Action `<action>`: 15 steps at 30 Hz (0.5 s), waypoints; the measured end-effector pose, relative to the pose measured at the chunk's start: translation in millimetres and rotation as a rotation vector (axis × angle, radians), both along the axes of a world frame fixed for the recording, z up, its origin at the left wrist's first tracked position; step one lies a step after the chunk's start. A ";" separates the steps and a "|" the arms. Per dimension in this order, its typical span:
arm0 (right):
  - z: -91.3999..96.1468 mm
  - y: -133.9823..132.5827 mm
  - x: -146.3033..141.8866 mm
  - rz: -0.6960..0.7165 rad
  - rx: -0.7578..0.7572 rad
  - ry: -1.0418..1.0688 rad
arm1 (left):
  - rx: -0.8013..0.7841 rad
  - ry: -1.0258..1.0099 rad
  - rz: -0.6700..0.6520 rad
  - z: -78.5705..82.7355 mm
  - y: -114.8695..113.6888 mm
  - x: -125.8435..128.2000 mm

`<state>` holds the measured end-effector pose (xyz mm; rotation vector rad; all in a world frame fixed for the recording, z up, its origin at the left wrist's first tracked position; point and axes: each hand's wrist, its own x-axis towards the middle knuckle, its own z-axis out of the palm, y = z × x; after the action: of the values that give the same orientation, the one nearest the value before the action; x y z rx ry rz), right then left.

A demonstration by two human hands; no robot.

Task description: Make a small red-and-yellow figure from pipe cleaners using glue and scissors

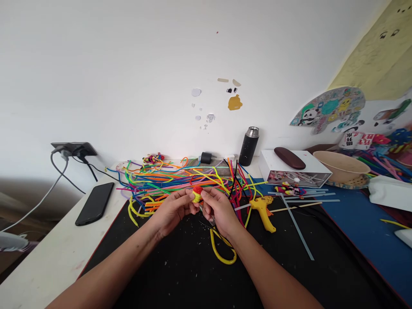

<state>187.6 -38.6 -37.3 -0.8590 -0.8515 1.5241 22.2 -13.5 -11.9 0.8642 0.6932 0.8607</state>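
My left hand (172, 210) and my right hand (219, 210) meet above the black mat (180, 274), both pinching a small red and yellow pipe-cleaner piece (197, 193) between the fingertips. A thin metal tool also shows under my right hand's fingers. A yellow pipe cleaner (222, 251) trails from below my right hand and loops on the mat. A tangled pile of coloured pipe cleaners (170, 178) lies just beyond the hands.
A yellow glue gun (262, 208) and grey glue sticks (298, 229) lie to the right. A black phone (95, 203) rests at left, near cables and a wall socket (74, 149). A black flask (249, 146), white box (294, 169) and bowl (341, 167) stand at the back right.
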 end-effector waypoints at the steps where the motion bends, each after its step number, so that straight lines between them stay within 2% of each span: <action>1: 0.1 0.0 0.1 0.003 0.001 0.002 | 0.004 0.004 -0.001 0.0 0.1 -0.1; 15: -0.5 -0.4 -0.7 0.002 0.015 0.021 | -0.001 -0.009 -0.005 -2.2 -1.6 1.6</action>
<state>186.9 -39.0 -37.9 -0.8300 -0.8480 1.5243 23.7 -15.1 -14.1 0.8603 0.6836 0.8593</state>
